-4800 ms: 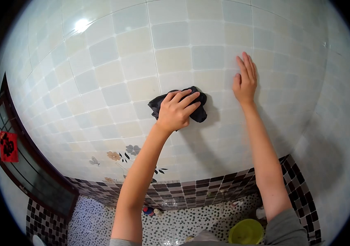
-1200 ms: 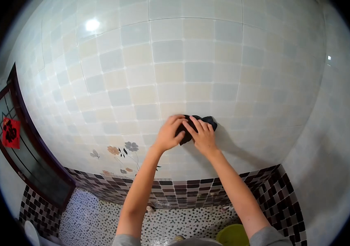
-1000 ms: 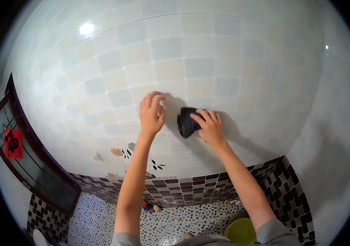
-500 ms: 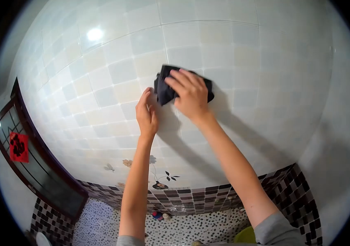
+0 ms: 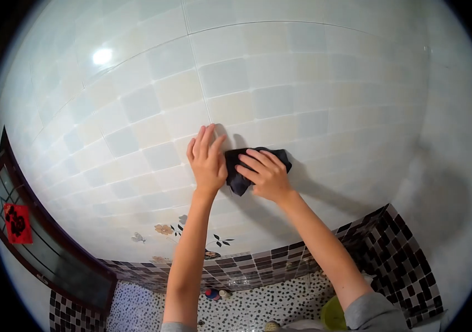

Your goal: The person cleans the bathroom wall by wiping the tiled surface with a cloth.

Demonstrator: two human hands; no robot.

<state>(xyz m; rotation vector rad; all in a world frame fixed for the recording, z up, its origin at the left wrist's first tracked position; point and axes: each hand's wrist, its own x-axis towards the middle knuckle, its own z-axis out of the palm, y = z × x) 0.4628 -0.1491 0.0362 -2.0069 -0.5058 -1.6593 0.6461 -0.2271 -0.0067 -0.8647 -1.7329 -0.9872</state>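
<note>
Right hand (image 5: 270, 178) holds black cloth (image 5: 237, 181) against tiled wall (image 5: 286, 66); left hand (image 5: 207, 165) splayed beside it.

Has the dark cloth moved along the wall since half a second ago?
Yes. The dark cloth is lower, closer to the printed flowers, and farther right relative to the vertical tile seam.
</note>
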